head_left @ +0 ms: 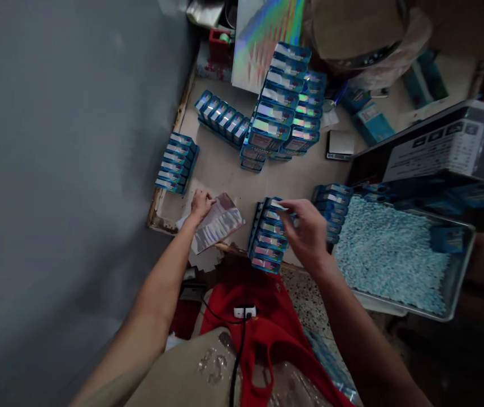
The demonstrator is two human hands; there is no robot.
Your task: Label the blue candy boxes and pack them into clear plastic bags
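Observation:
My left hand is closed on the upper edge of a shiny silver sticker sheet at the table's front edge. To its right, a row of small blue boxes with pale shiny strips on their faces stands at the same edge. My right hand is over the far end of this row. Its thumb and fingers are pinched at a small pale sticker against the farthest box. Whether the sticker is stuck down there I cannot tell. The fingers partly cover that box.
Tall stacks of blue boxes stand mid-table, with shorter rows at left. A holographic sheet, red tape dispenser and small scale lie behind. At right is a metal tray of pale blue pieces beside a black carton.

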